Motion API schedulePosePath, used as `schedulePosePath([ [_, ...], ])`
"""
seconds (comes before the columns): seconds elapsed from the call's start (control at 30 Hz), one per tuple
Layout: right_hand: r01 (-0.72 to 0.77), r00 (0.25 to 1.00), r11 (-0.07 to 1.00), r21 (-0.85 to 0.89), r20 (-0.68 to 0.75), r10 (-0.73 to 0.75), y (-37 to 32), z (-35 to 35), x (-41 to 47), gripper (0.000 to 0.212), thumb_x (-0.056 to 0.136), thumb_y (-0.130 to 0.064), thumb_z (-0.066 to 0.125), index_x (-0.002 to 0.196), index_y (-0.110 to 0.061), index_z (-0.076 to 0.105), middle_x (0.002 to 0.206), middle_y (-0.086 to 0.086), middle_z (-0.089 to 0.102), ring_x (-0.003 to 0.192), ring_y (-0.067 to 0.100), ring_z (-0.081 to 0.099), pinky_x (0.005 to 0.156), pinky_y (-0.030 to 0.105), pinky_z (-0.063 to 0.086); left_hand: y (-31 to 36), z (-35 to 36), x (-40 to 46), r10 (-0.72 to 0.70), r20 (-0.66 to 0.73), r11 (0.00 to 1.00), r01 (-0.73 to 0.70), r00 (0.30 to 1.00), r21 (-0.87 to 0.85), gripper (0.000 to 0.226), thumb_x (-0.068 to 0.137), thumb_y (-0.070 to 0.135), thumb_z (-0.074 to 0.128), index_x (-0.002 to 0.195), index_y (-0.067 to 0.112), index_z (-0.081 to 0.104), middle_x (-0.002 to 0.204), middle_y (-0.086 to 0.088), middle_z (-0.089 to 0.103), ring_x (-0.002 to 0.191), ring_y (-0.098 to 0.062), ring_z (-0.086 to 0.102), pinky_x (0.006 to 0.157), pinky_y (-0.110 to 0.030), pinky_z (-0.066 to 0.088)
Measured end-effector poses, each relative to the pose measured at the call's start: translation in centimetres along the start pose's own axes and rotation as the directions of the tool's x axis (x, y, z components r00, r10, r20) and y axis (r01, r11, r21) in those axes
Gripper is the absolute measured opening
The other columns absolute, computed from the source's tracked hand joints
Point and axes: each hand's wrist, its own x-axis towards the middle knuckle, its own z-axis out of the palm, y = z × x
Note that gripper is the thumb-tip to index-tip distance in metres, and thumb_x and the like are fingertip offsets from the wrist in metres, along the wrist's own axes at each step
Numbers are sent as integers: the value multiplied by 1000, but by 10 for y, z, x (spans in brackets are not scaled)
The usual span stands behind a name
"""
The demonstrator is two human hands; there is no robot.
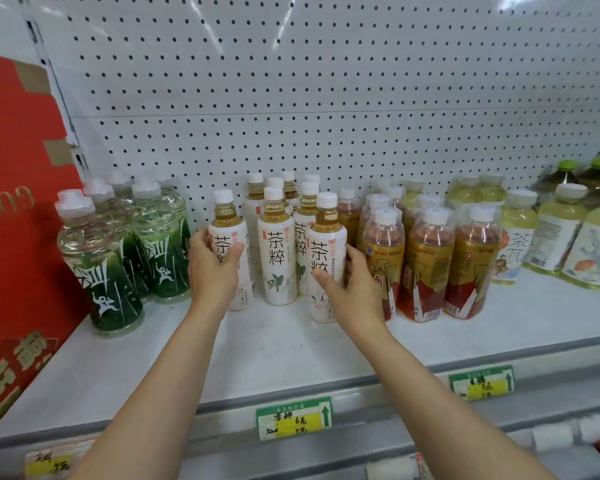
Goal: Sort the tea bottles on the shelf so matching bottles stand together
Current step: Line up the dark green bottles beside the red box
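Several white-label tea bottles stand in the middle of the white shelf (274,351). My left hand (212,268) wraps around the leftmost white-label bottle (226,233). My right hand (352,289) grips the front right white-label bottle (326,237). A third white-label bottle (277,251) stands between them, untouched. To the left stand green-label clear bottles (101,271). Right of my right hand stand gold-and-red-label bottles (426,265), then pale yellow tea bottles (555,233).
A red cardboard box (18,220) leans at the shelf's left end. A white pegboard wall (291,98) closes the back. Price tags (293,417) hang on the front rail. Green-capped dark bottles (568,174) stand at the far right rear.
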Motion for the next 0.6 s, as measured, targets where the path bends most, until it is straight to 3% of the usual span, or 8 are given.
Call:
schedulePosePath([
  [0.1,-13,1000,997,-73,-8,12,-5,-1,-3,71,90,-38,72,151,-28,38,134,-6,64,122,16,61,99,37,54,0,3,-2,-1,-10,1000,1,1000,-3,60,92,28,71,144,23,41,142,-1,55,129,-24,54,107,-51,45],
  [0.3,-16,999,979,-203,32,23,-18,-7,-7,58,93,-39,69,143,-23,45,134,-1,65,122,21,62,90,31,51,4,10,-1,-61,-29,998,61,998,9,60,94,26,67,147,21,39,146,-6,52,130,-32,53,106,-57,44],
  [0.43,-36,994,961,-275,90,63,-21,-10,-2,51,95,-39,66,136,-18,45,134,6,64,121,28,63,92,40,55,12,15,-6,-101,-50,993,104,994,59,57,96,25,64,147,19,39,147,-12,50,131,-40,51,106,-62,42],
  [0.53,-40,982,925,-379,154,106,-26,-18,3,47,97,-40,64,129,-10,47,127,13,64,115,35,62,82,41,52,19,19,-9,-131,-90,987,138,987,85,55,98,22,63,147,16,39,146,-17,50,129,-44,52,105,-61,43],
  [0.6,0,976,900,-436,195,95,-29,-28,4,43,98,-36,63,126,-7,49,125,17,64,115,39,61,84,41,52,26,23,-16,-148,-119,981,161,982,108,53,98,21,62,146,16,40,144,-18,52,126,-45,55,103,-61,44],
])
